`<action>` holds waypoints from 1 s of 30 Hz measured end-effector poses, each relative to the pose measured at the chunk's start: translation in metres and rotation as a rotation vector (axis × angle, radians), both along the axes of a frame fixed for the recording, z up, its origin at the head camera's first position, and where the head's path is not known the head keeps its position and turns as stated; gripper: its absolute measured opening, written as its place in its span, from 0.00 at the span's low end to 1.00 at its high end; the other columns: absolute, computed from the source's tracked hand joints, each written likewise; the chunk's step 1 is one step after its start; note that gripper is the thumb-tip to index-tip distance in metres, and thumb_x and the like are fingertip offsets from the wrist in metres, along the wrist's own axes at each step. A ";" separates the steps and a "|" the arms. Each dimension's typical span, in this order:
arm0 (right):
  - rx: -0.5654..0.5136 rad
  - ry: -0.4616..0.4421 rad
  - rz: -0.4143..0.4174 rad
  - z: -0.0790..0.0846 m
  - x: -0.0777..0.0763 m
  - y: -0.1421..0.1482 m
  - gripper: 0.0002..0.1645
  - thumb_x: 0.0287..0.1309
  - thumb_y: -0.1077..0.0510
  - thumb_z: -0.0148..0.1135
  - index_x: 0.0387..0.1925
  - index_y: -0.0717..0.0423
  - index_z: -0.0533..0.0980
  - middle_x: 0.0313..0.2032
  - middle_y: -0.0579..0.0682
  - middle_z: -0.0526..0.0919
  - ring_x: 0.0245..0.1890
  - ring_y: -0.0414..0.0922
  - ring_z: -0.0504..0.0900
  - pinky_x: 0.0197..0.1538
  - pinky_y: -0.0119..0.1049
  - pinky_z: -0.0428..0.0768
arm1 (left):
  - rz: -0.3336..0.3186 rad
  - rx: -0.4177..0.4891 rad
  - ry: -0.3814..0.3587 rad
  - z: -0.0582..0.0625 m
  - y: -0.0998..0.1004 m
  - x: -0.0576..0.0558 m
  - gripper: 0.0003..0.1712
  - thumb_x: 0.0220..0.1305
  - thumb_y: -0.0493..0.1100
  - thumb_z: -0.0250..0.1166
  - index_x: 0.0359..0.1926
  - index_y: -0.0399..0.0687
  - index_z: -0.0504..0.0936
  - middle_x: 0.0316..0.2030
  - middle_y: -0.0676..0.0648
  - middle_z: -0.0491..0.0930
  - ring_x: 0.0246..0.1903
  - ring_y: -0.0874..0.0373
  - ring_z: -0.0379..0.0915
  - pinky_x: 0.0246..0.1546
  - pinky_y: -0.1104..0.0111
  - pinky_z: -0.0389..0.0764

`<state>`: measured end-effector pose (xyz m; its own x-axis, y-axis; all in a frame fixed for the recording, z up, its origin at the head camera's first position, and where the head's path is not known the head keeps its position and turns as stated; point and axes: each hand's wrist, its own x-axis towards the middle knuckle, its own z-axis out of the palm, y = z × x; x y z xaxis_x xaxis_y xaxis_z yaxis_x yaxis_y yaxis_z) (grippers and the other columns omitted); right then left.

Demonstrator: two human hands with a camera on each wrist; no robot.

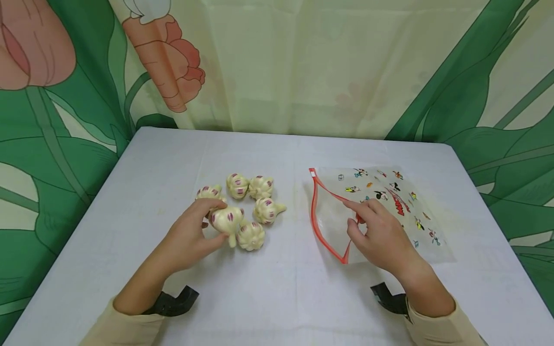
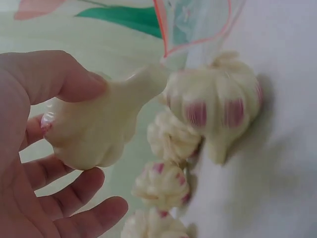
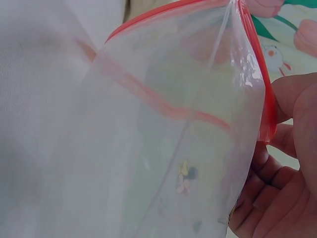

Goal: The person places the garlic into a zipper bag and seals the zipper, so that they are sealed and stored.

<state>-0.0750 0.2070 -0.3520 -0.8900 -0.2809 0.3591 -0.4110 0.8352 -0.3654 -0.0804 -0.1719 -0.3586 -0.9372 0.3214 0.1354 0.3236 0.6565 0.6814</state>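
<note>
My left hand [image 1: 193,235] grips one garlic bulb [image 1: 226,220], cream with purple patches, between thumb and fingers; in the left wrist view this bulb [image 2: 94,126] has its stem pointing away from the palm. Several more bulbs lie close around it on the table, among them a garlic bulb [image 1: 251,236] just right of the held one and another garlic bulb [image 1: 267,210] behind. My right hand [image 1: 383,235] pinches the red-edged rim of a clear zip bag [image 1: 426,240] printed with cartoon figures. The bag's mouth gapes toward the left, and the right wrist view shows its red rim [image 3: 267,106] at the thumb.
A white cloth covers the table [image 1: 277,298], whose far edge meets a hanging curtain [image 1: 329,67] printed with leaves and flowers. Black straps [image 1: 175,302] circle both wrists below beige sleeves [image 1: 125,329].
</note>
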 end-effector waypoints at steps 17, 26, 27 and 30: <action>-0.035 0.094 0.018 0.001 0.001 0.000 0.24 0.55 0.67 0.63 0.55 0.59 0.81 0.31 0.45 0.72 0.31 0.41 0.70 0.26 0.33 0.72 | -0.036 0.378 -0.081 0.000 0.066 -0.005 0.33 0.55 0.33 0.75 0.61 0.43 0.71 0.55 0.47 0.73 0.46 0.52 0.72 0.45 0.57 0.82; -0.050 0.125 0.034 0.002 0.003 -0.003 0.24 0.54 0.67 0.64 0.55 0.60 0.81 0.32 0.46 0.72 0.30 0.38 0.69 0.24 0.32 0.72 | -0.045 0.465 -0.138 -0.011 0.103 -0.005 0.32 0.56 0.35 0.75 0.61 0.46 0.73 0.56 0.51 0.72 0.44 0.52 0.73 0.45 0.54 0.82; -0.050 0.130 0.034 0.003 0.003 -0.003 0.24 0.54 0.67 0.64 0.55 0.60 0.81 0.32 0.46 0.72 0.30 0.39 0.69 0.24 0.32 0.72 | -0.044 0.467 -0.144 -0.012 0.106 -0.006 0.32 0.56 0.35 0.75 0.61 0.46 0.73 0.57 0.51 0.73 0.44 0.53 0.73 0.45 0.55 0.82; -0.051 0.148 0.033 0.004 0.003 -0.004 0.24 0.54 0.66 0.64 0.55 0.61 0.81 0.32 0.46 0.72 0.30 0.39 0.70 0.24 0.33 0.72 | -0.049 0.460 -0.157 -0.014 0.116 -0.009 0.31 0.57 0.37 0.75 0.61 0.46 0.73 0.55 0.51 0.73 0.44 0.55 0.73 0.44 0.58 0.82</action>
